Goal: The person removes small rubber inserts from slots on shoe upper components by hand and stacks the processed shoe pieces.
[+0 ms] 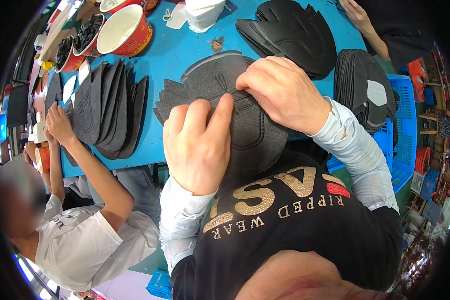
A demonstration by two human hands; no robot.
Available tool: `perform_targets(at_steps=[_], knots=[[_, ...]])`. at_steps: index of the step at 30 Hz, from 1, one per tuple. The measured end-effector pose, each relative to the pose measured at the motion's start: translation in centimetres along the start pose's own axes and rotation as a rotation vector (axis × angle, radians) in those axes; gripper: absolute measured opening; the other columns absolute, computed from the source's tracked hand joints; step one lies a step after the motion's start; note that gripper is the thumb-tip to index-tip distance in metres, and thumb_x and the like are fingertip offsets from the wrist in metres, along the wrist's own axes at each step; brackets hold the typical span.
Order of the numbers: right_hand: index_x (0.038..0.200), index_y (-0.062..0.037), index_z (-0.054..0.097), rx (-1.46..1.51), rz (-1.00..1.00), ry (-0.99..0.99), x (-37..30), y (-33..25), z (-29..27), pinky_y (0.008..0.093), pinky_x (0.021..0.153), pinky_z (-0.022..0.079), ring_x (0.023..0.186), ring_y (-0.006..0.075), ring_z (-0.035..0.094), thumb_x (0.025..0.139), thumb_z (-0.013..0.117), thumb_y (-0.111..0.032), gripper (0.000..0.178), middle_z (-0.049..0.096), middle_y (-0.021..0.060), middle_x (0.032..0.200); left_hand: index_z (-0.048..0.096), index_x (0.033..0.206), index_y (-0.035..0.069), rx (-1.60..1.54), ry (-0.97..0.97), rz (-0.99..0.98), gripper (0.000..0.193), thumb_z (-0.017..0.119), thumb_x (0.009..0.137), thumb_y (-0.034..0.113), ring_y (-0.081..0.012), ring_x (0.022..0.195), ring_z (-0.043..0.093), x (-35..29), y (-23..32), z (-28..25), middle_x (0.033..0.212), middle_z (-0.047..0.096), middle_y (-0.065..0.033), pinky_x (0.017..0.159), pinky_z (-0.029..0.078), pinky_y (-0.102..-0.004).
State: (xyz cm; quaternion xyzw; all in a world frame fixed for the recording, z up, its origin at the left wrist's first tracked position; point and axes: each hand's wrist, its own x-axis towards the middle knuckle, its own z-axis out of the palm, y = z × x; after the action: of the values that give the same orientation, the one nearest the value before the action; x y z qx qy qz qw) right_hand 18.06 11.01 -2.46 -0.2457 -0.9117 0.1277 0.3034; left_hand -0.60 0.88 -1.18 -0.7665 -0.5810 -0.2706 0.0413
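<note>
In front of my chest lies a dark grey-black moulded felt-like pad point(250, 127), with raised ridges, slits in its middle and a notched edge on the left. My left hand point(197, 142) is closed over its near left part, fingers bent and the index fingertip at the central slits; its thumb is hidden. My right hand point(285, 95) pinches at the slits from the right, thumb and index finger together. Whether a small piece sits between those fingertips cannot be made out. Both forearms wear pale sleeve covers.
Stacks of similar pads stand on the blue table point(177, 60): one stack point(117, 107) left, another point(295, 32) at the back, a third point(362, 90) right by a blue crate point(404, 130). Red paper tubs point(125, 32) stand back left. Co-workers' hands point(60, 125) point(357, 15) are at both sides.
</note>
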Motion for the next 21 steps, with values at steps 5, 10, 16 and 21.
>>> perform_targets(at_steps=[5,10,16,21], knots=[[0.094,-0.0076,0.063,-0.013,0.009,0.016,-0.2,0.1,0.3,0.0403,0.072,0.05,0.08,0.0294,0.062,0.079,0.068,-0.003,0.016,0.06,0.0082,0.085,0.074,0.108,0.011,0.065,-0.06,0.002,0.04,0.07,0.07,-0.001,-0.0235,0.08,0.056,1.2,0.6,0.2,0.089,0.06,-0.0054,0.071,0.046,-0.0365],[0.094,-0.0077,0.063,-0.025,-0.008,0.018,-0.1,0.3,-0.2,0.0403,0.073,0.051,0.08,0.0301,0.063,0.081,0.066,-0.003,0.015,0.06,0.009,0.086,0.075,0.109,0.013,0.15,-0.101,0.026,0.036,0.067,0.074,0.004,-0.0224,0.083,0.057,1.7,0.8,0.2,0.092,0.06,-0.0033,0.072,0.046,-0.0353],[0.095,-0.0087,0.066,0.007,0.134,0.078,-0.2,1.2,-2.0,0.0409,0.074,0.053,0.082,0.032,0.064,0.086,0.065,-0.005,0.01,0.062,0.0092,0.09,0.075,0.11,0.013,0.158,-0.121,0.018,0.038,0.066,0.074,0.004,-0.0228,0.084,0.058,1.5,0.7,0.4,0.093,0.06,-0.0045,0.074,0.047,-0.0354],[0.096,-0.0077,0.067,-0.076,-0.007,0.018,-1.0,0.5,-1.2,0.0376,0.08,0.051,0.089,0.0272,0.061,0.079,0.062,-0.005,0.018,0.062,0.0065,0.09,0.073,0.113,0.01,0.139,-0.086,0.043,0.04,0.064,0.074,0.007,-0.0232,0.084,0.057,1.2,0.4,0.8,0.093,0.058,-0.0053,0.074,0.047,-0.0351]])
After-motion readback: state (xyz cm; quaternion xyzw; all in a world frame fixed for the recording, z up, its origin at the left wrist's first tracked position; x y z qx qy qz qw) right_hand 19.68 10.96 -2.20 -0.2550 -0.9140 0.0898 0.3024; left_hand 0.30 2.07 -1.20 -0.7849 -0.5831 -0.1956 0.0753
